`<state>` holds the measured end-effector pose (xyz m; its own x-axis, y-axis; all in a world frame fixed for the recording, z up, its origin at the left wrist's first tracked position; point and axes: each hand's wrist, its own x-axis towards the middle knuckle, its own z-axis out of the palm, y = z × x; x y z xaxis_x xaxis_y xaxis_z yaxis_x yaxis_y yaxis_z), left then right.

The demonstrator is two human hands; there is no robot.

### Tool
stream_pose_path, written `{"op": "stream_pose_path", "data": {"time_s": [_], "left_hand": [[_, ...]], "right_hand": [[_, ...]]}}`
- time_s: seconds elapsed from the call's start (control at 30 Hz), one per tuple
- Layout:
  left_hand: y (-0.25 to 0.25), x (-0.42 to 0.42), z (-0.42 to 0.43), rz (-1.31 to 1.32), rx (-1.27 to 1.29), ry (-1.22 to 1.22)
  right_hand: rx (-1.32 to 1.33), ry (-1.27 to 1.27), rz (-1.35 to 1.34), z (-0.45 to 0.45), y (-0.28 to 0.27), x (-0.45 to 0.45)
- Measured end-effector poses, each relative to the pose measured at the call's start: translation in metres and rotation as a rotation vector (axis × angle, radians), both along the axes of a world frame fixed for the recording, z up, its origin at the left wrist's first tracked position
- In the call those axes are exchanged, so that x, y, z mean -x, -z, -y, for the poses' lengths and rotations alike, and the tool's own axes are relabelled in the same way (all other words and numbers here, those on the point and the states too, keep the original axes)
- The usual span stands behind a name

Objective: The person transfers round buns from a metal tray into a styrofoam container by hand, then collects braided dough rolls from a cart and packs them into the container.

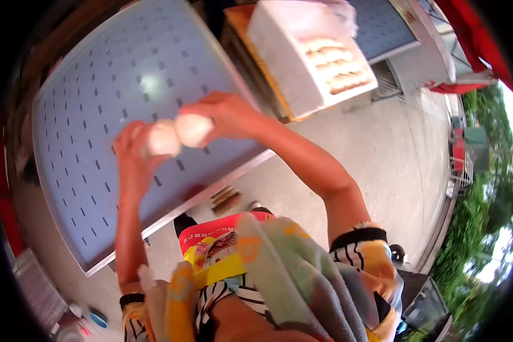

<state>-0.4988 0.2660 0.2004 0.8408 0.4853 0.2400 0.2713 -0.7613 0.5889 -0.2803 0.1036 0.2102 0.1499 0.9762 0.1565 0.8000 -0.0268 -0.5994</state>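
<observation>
While each grip (135,149) (225,117) cups one, pale round balls (163,138) (193,129) touch.

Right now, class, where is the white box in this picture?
In the head view, the white box is right of centre near the top, to the right of the blue table and beyond the right hand.

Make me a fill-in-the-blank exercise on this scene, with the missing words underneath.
1. Between them, the left hand and the right hand hold ____ pale round pieces.
2. The slotted panel below the hands is ____ in colour.
3. In the picture, the white box stands to the ____ (left or right) of that panel.
4. Besides red, the other main colour of the printed apron is ____.

Missing words: two; blue; right; yellow.
</observation>
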Motion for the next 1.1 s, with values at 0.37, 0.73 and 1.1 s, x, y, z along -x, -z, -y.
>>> {"op": "stream_pose_path", "data": {"time_s": [0.37,0.73,1.1], "left_hand": [[-0.012,-0.270,0.299,0.110,0.117,0.391],[0.069,-0.481,0.370,-0.046,0.113,0.264],[0.115,-0.543,0.427,-0.346,-0.105,-0.245]], "right_hand": [[0.146,0.418,0.141,0.364,-0.057,-0.185],[0.337,0.195,0.320,0.406,0.007,-0.426],[0.468,-0.118,0.420,0.372,0.103,-0.542]]}}
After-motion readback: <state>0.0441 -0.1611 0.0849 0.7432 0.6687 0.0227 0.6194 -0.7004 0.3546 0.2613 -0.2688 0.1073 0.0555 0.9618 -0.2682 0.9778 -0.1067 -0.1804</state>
